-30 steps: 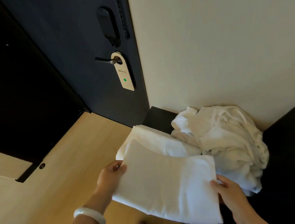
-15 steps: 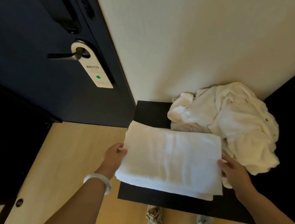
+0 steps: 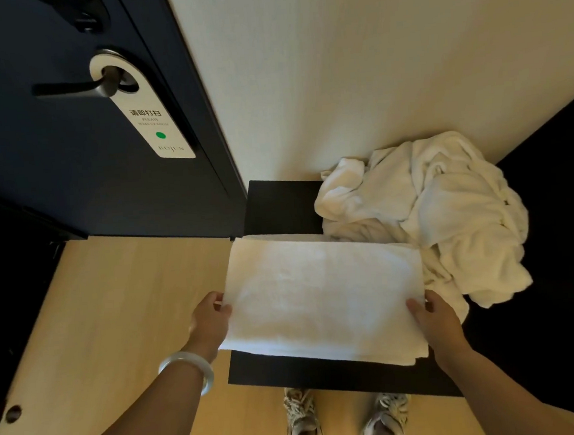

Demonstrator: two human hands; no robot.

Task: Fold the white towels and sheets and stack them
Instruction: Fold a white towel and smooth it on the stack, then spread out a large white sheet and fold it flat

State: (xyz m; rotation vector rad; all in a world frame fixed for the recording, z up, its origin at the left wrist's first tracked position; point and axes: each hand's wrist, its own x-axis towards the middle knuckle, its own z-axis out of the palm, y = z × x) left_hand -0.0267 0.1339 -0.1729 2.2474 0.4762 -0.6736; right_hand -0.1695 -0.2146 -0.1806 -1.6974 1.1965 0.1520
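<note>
A folded white towel [image 3: 322, 297] lies flat over the black tabletop [image 3: 277, 204], its left edge overhanging the tabletop's side above the wooden floor [image 3: 123, 298]. The left hand [image 3: 210, 321] grips the towel's left edge, thumb on top — a pale bangle [image 3: 187, 369] circles that wrist. The right hand [image 3: 436, 319] grasps the right edge near the front corner. Just beside the towel, touching its far right corner, a crumpled heap of white linen [image 3: 443, 212] sits against the cream wall [image 3: 353, 68]. A door hanger [image 3: 143, 115] hangs on the dark door's handle [image 3: 73, 88]. Two sneakers [image 3: 346, 418] show below the tabletop's front edge.
</note>
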